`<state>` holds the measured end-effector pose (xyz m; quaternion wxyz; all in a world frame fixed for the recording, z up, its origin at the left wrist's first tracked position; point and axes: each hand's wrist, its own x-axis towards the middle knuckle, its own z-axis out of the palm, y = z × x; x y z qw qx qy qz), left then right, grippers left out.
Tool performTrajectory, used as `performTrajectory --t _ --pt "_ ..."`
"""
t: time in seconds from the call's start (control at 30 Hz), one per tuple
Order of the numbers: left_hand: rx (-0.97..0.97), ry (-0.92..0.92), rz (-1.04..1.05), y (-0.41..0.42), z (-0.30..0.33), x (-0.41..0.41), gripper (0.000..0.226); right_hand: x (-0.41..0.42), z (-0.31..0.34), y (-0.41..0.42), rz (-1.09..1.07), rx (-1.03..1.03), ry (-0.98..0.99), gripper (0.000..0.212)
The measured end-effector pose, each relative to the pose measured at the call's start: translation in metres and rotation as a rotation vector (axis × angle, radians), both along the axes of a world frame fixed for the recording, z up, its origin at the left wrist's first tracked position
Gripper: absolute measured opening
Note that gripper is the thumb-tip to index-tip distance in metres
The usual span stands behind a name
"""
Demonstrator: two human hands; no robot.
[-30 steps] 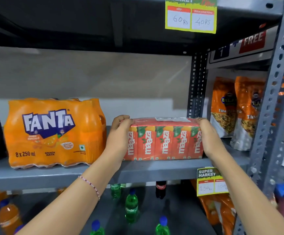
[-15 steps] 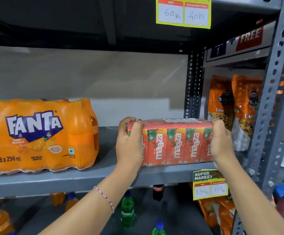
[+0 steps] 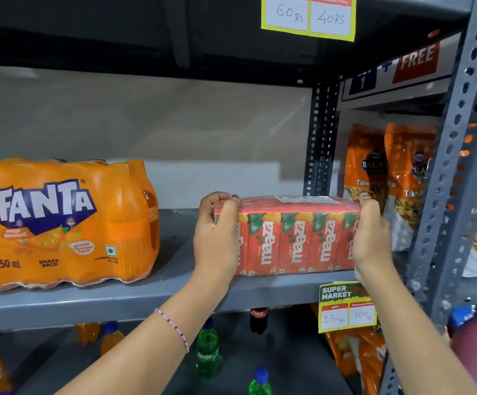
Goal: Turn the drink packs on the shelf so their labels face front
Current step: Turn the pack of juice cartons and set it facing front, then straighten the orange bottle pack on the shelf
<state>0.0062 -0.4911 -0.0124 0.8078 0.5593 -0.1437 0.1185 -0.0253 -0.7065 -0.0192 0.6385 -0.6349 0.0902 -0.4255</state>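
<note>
A shrink-wrapped red Maaza pack [image 3: 294, 238] of juice cartons stands on the grey shelf [image 3: 146, 297], its labels facing me. My left hand [image 3: 217, 238] clasps its left end, thumb over the top. My right hand [image 3: 371, 238] clasps its right end. An orange Fanta pack [image 3: 60, 223] of bottles sits to the left on the same shelf, logo facing front, with a gap between the two packs.
A perforated grey upright [image 3: 457, 172] stands right of the Maaza pack, with orange snack bags [image 3: 374, 172] behind it. A price tag [image 3: 345, 306] hangs off the shelf edge. Green Sprite bottles [image 3: 207, 352] and orange bottles stand on the shelf below. Another shelf sits overhead.
Both hands have kept their hold on the Maaza pack's ends. The pack has shifted a little to the right along the shelf, widening the gap to the Fanta pack.
</note>
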Motion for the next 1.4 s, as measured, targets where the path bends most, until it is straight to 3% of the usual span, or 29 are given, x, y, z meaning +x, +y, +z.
performTrajectory --t 0.47,0.53,0.6,0.7,0.8,0.87,0.9,0.97,1.07,1.13,1.2,1.4 --pt "0.048 -0.036 0.031 0.000 -0.002 -0.004 0.011 -0.011 0.005 0.015 -0.212 0.024 0.059 0.054" --pt "0.090 -0.031 0.035 0.001 -0.003 -0.004 0.017 -0.013 0.006 0.017 -0.224 0.029 0.067 0.055" --pt "0.175 -0.047 0.055 0.006 -0.006 -0.008 0.036 -0.014 0.008 0.022 -0.247 0.014 0.089 0.057" --pt "0.355 -0.233 0.174 0.029 -0.012 -0.028 0.073 -0.021 0.003 0.028 -0.450 -0.144 -0.030 0.056" --pt "0.347 -0.626 0.452 0.103 -0.013 -0.044 0.062 -0.028 -0.001 0.062 -0.643 -0.489 -0.330 0.040" --pt "0.356 -0.733 0.711 0.165 -0.014 -0.039 0.059 -0.036 -0.007 0.114 -0.463 -0.532 -0.489 0.031" --pt "0.350 -0.681 0.797 0.198 -0.015 -0.030 0.063 -0.041 -0.010 0.146 -0.305 -0.531 -0.508 0.026" --pt "0.311 -0.388 0.769 0.257 -0.013 -0.013 0.076 -0.038 -0.016 0.204 0.033 -0.553 -0.383 0.021" --pt "0.377 -0.038 0.432 0.301 -0.010 0.006 0.082 -0.015 -0.019 0.252 0.316 -0.640 0.124 0.057" --pt "0.487 0.043 0.287 0.307 -0.008 0.006 0.068 -0.004 -0.018 0.265 0.317 -0.794 0.325 0.073" --pt "0.565 0.035 0.304 0.301 -0.009 0.004 0.061 -0.005 -0.019 0.266 0.285 -0.881 0.402 0.076" --pt "0.584 0.035 0.249 0.281 -0.008 -0.006 0.034 -0.022 -0.020 0.253 0.200 -0.793 0.436 0.076"
